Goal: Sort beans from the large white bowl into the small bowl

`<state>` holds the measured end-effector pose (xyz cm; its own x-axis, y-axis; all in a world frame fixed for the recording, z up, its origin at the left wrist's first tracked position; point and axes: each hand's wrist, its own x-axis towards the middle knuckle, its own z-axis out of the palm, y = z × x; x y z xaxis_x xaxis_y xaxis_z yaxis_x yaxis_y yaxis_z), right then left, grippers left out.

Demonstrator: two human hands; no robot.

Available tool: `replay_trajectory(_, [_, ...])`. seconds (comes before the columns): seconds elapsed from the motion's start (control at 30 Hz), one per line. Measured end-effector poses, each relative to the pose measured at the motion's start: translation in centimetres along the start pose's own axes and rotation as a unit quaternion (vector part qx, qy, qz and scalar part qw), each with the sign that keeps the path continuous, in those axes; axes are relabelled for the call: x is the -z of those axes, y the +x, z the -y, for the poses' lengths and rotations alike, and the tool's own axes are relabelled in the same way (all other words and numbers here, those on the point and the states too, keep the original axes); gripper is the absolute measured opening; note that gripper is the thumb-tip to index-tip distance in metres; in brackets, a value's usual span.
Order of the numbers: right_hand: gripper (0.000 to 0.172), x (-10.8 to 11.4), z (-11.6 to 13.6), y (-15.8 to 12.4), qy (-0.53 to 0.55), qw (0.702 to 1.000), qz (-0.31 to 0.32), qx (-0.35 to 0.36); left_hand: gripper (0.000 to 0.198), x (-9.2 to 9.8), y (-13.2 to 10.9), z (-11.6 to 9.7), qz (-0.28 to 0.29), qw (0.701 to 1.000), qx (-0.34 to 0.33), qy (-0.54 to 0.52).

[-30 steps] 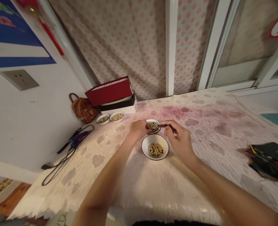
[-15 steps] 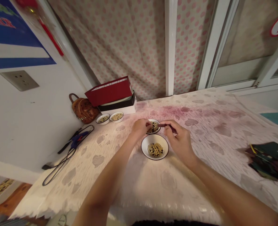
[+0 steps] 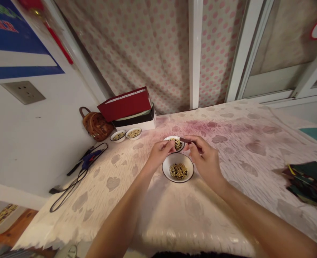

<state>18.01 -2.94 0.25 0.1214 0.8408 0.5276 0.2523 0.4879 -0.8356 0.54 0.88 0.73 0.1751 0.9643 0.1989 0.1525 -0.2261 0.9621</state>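
Two small white bowls of pale grains stand left of both hands; left hand pinched, its load unclear, over a far white dish of grains; right hand, close but apart, grips a slim dark-red tool; black and yellow round grains remain mixed in a near black-rimmed bowl, below the hands

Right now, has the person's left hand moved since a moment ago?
Yes, the left hand has shifted slightly toward the person, judged against the small bowl beyond it.
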Motion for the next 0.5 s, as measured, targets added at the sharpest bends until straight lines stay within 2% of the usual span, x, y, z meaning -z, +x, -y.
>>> replay_trajectory(0.13, [0.026,-0.2,0.2,-0.2,0.007,1.0,0.008,-0.006,0.049,-0.3,-1.0,-1.1,0.033,0.988,0.037,-0.147])
replay_trajectory(0.23, [0.025,-0.2,0.4,-0.3,0.011,1.0,0.012,0.002,0.045,-0.2,-1.6,-1.4,0.049,0.978,0.057,-0.194])
replay_trajectory(0.37, [0.024,-0.1,0.6,-0.5,0.004,1.0,0.023,0.01,0.036,-0.2,-2.1,-1.5,0.04,0.988,0.021,-0.146])
replay_trajectory(0.5, [0.025,0.1,1.0,-0.7,0.007,0.999,0.033,0.017,0.028,-0.4,-2.4,-1.8,0.003,0.997,-0.032,-0.073])
